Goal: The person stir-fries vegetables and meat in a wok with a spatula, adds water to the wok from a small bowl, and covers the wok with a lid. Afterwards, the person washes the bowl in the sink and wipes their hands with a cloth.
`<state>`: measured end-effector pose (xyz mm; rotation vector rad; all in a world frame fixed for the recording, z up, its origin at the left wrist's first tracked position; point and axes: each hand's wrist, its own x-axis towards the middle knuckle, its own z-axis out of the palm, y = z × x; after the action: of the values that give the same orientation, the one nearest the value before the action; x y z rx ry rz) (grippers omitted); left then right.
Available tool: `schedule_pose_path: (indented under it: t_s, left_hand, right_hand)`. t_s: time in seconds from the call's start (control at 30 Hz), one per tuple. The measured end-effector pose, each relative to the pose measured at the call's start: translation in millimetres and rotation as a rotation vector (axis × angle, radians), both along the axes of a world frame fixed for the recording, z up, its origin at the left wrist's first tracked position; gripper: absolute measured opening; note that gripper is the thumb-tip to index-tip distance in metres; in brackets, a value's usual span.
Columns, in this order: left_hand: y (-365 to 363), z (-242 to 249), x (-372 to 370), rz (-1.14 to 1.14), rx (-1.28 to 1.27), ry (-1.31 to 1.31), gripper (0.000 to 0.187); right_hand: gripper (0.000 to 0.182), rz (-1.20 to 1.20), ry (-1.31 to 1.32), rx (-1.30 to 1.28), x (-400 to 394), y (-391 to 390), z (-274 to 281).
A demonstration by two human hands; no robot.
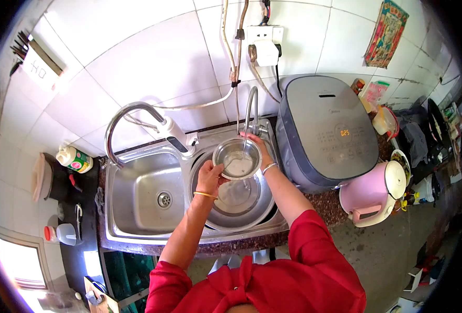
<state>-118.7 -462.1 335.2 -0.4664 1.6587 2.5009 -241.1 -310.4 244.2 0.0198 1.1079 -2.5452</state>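
Between my two hands is a small metal bowl (224,155), held under the thin tap (250,112) at the back of the sink. Water runs from that tap into the bowl. My left hand (209,177) grips the bowl's near left rim, thumb over the edge. On the far right side, my right hand (263,152) is closed around the rim, its fingers partly hidden behind the bowl and tap. Below sits a large metal basin (265,201) in the right sink compartment, with water in it.
The left sink compartment (142,195) has a drain and a curved electric tap (120,122) above it. To the right stand a grey rice cooker (327,130) and a pink kettle (366,193). A detergent bottle (79,160) and a red-capped jar (66,234) are at left.
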Motion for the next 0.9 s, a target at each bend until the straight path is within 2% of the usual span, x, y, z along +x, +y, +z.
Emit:
schedule_pose_path:
  t_s: [0.1, 0.27, 0.5, 0.6, 0.73, 0.77, 0.83, 0.87, 0.9]
  left_hand:
    - [-1, 0, 4, 0.023, 0.025, -0.017, 0.002]
    - [-5, -7, 7, 0.027, 0.032, -0.023, 0.005]
    - [-14, -23, 7, 0.020, -0.004, 0.005, 0.013]
    - [-14, -26, 9, 0.010, 0.006, 0.014, 0.014]
    - [-17, -26, 22, 0.006, -0.013, -0.026, 0.010]
    - [-17, -24, 27, 0.009, -0.030, -0.045, 0.006]
    - [-25, -26, 40, -0.057, -0.106, -0.016, 0.008]
    - [-24, -13, 47, -0.100, -0.130, -0.028, 0.005]
    - [-26, -21, 53, -0.109, -0.145, -0.042, 0.009]
  right_hand:
    - [0.021, -0.018, 0.039, 0.023, -3, -2, -7]
    - [0.023, -0.035, 0.111, 0.045, 1, 0, -4]
    - [0.028, -0.024, 0.035, 0.110, -13, 4, 35]
    - [0.034, -0.079, 0.120, 0.204, -20, 1, 49]
    - [0.035, -0.099, 0.132, 0.242, 8, 0, 54]
    - [0.035, -0.098, 0.126, 0.350, 20, 6, 54]
    - [0.032, -0.193, 0.199, 0.425, 58, 22, 41]
    - [0.026, -0.267, 0.271, 0.587, 83, 31, 47]
    - [0.024, -0.335, 0.388, 0.647, 113, 41, 58]
